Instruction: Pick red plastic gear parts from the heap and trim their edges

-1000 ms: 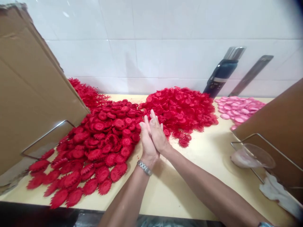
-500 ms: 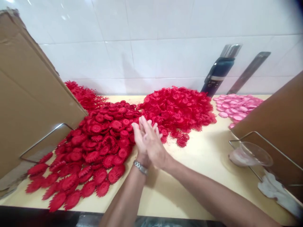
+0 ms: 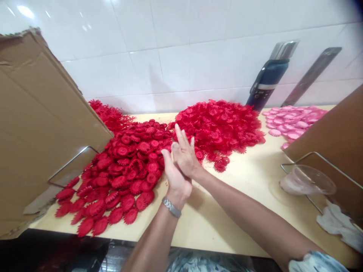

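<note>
My left hand (image 3: 178,179), with a metal-banded watch (image 3: 171,207) at the wrist, lies palm to palm against my right hand (image 3: 185,158). The thumb of the left hand sticks up, while several fingers of the right one point away from me. Both hands look flat and open; whether anything sits between the palms is hidden. To their left spreads a heap of dark red, round pieces with notched edges (image 3: 121,173). Just beyond them is a brighter red pile of thin, flower-shaped pieces (image 3: 218,124).
Cardboard panels stand at left (image 3: 42,124) and right (image 3: 334,128), by wire stands. A clear plastic cup (image 3: 309,180) and crumpled tissue (image 3: 337,224) are at right. Pink discs (image 3: 295,121), a dark blue bottle (image 3: 268,77) and a metal ruler (image 3: 312,77) are by the tiled wall.
My hands have slid against each other, still pressed together, and the right hand's fingers are more spread. The camera view has shifted slightly.
</note>
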`<state>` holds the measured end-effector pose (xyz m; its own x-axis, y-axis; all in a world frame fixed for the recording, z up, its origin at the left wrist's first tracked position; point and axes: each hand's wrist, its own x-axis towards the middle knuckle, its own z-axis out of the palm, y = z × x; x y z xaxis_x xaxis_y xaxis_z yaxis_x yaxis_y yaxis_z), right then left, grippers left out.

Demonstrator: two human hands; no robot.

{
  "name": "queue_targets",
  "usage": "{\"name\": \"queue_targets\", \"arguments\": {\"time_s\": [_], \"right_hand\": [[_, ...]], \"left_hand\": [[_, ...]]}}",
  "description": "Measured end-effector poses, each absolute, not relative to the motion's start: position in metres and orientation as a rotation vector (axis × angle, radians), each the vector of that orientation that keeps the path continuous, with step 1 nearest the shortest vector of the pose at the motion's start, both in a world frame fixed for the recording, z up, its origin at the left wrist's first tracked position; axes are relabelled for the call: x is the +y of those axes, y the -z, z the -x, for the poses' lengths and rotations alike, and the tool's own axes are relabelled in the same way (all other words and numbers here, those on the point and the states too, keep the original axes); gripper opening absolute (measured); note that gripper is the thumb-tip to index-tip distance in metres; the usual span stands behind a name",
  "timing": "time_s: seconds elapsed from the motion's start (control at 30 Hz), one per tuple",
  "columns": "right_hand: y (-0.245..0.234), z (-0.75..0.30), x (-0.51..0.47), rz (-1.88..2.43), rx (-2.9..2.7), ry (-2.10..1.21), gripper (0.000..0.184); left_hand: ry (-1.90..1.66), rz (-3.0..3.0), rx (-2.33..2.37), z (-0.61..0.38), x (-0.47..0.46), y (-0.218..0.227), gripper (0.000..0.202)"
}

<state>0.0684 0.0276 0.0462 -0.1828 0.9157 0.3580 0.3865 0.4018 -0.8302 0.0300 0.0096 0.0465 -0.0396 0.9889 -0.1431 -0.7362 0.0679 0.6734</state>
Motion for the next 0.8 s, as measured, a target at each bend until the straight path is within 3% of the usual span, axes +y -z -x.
{"name": "queue_targets", "arguments": {"time_s": [0.2,0.4,0.57,0.73,0.8], "right_hand": [[-0.041,-0.070,0.024,0.962,-1.894,-0.719,0.069],[-0.036,-0.078,0.033,1.158,-1.714,-0.815,0.070],[-0.037,-0.077,0.021,0.970,-1.867,-0.769,0.077],[-0.032,-0.081,0.034,1.164,-1.684,-0.859,0.070],[-0.032,-0.080,0.027,1.112,-1.748,-0.830,0.071]], "left_hand": [[-1.537,-0.453,0.651,-0.029,0.016,-0.048,0.055],[-1.527,-0.484,0.534,-0.035,0.010,-0.042,0.059],[-1.584,-0.407,0.663,-0.030,0.010,-0.036,0.045],[-1.508,-0.452,0.599,-0.036,0.007,-0.041,0.060],[-1.531,-0.417,0.616,-0.036,0.006,-0.039,0.055]]}}
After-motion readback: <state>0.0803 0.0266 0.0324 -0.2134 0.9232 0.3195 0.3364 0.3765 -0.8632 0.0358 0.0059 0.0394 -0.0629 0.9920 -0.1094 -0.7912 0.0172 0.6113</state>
